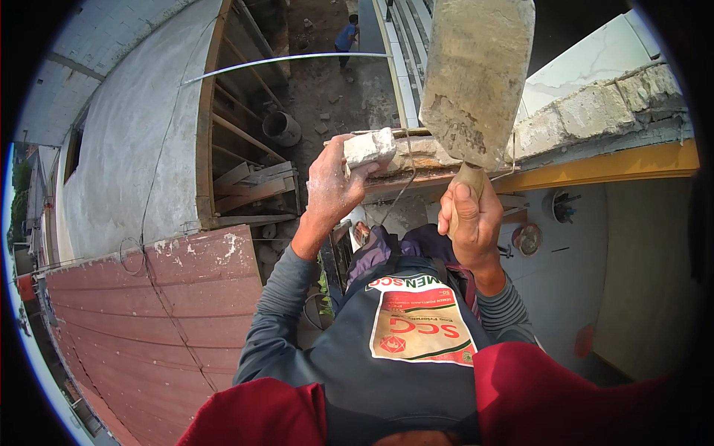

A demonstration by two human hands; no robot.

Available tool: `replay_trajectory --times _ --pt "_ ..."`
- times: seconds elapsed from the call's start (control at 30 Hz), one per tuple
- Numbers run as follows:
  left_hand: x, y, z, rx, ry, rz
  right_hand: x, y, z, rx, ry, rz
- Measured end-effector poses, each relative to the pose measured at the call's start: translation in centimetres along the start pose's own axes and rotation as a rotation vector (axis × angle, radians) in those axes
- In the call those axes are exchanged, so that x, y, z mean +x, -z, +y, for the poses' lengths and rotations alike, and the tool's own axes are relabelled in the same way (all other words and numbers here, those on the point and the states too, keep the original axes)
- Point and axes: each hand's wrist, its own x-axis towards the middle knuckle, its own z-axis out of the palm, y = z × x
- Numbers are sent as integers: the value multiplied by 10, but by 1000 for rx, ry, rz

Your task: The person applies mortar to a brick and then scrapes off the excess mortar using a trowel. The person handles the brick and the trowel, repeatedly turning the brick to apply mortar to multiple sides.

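Note:
My left hand [332, 182] is wrapped round a rough whitish brick piece [370, 148], fingers on its far side and thumb along the near side. The brick piece is at the left end of a narrow wall top [424, 154]; I cannot tell whether it rests there. In my right hand [474, 215], the wooden handle [468, 182] of a trowel is gripped with the thumb laid along it. The trowel's broad flat blade [476, 82] points up and away, stained with dried mortar. It hides part of the wall top behind it.
Pale blocks [591, 111] continue the wall to the right above a yellow-brown beam [602, 167]. A white pipe [290, 58] crosses beyond. Far below, a person in blue [346, 37] stands near a bucket [282, 128]. Reddish roofing [149, 312] lies left; another bucket [559, 206] stands right.

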Motion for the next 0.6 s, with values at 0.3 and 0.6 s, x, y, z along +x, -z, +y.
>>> replay_trajectory --times 0.3,0.6 --pt "-4 -2 2 -7 49 -6 7 -5 5 -138 81 36" --pt "-5 -4 -4 7 30 9 7 -14 1 -71 98 59"
